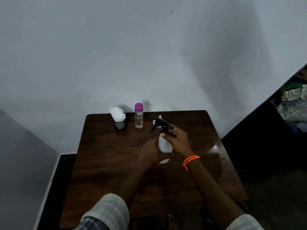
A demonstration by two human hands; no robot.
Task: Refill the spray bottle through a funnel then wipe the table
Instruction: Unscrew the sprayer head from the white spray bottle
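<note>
Dim room, pale wall [149,47], dark wooden counter [103,163] pushed up against it.

Near the middle of the counter, toward the far side: white spray bottle [163,145], upright or slightly tilted, black trigger head [160,124] on top with its lever pointing left. Whether the head is screwed tight or loose: cannot tell.

Left hand [149,152] wrapped around the lower left side of the bottle body, grip grasping it, thumb side toward the camera. Right hand [177,138] up at the neck, grip clenched around the collar just below the trigger head, fingertips [172,128] touching the black plastic. Orange beaded bracelet [191,161] looped twice on the right wrist. Light checked sleeves [108,211] at the bottom of the view.

Behind the bottle, near the wall edge of the counter: clear bottle with a purple cap [138,115], upright, clear liquid inside, level hard to read. Left of it, just beside: small dark holder [119,124] stuffed with white tissues [117,114]. Both well apart from the hands.

Small white patch on the counter under the hands [164,161]; what it is, unclear.

Far right, past the wall edge: part of another person in a checked shirt [294,103], blurred.
</note>
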